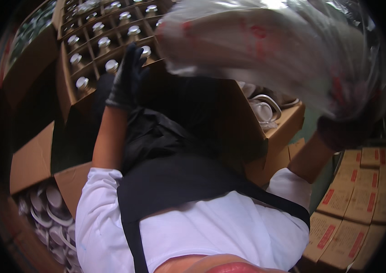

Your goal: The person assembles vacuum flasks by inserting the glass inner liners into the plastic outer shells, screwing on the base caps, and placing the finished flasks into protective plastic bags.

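My right hand (345,127), in a dark glove, grips the lower right end of a large clear plastic bag (247,45) with red print. The bag is lifted across the upper right and smeared by motion; whitish contents show through dimly, but I cannot tell what they are. My left hand (128,79), also gloved, has its fingers stretched out at the near edge of a divided carton (67,84). Silver-capped bottles (104,44) stand upright in the carton's compartments, one capped top just beside my fingers.
An open carton (288,122) with white round lidded pieces stands under the bag. More such pieces fill a carton (34,157) at the lower left. Small brown boxes (343,195) are stacked at the right. Another carton (29,59) sits at the far left.
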Demonstrator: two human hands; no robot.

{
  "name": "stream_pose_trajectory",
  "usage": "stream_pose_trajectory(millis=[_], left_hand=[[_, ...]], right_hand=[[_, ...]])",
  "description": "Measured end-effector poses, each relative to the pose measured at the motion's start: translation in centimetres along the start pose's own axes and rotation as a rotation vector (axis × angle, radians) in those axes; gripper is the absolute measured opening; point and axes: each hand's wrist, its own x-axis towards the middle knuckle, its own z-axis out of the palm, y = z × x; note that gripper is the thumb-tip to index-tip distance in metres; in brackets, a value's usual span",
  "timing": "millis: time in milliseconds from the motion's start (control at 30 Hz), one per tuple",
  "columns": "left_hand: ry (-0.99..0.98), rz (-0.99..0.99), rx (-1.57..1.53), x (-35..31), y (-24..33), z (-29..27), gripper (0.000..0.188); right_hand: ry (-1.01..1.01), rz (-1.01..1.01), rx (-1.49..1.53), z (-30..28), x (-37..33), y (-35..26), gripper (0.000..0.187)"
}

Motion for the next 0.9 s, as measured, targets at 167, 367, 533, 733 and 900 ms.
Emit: stream_pose_trajectory(millis=[167,367,533,733,900], left_hand=[[0.344,0.294,0.396,-5.5,7.8,-9.6,0.044],[0.617,0.409,0.739,-17.5,9.4,-16.9,0.036],[0.616,0.741,0.99,-19.5,11.4,-11.3,0.054],[0.92,1.11,1.812,-26.7,18.3,-20.7,0.044],[1.029,0.708,1.994,-33.9,12.4,-23.5,0.047]], right_hand=[[-0.348,0.22,0.581,0.9,-7.8,12.0,0.053],[-0.262,0.528,0.388,3.3,-17.3,19.6,0.043],[-0.111,0.734,0.322,-0.4,-15.3,21.4,0.027],[-0.083,1.217,0.591,-3.7,-13.3,23.5,0.024],[0.073,1.104,0.603,-4.4,-15.6,25.5,0.036]])
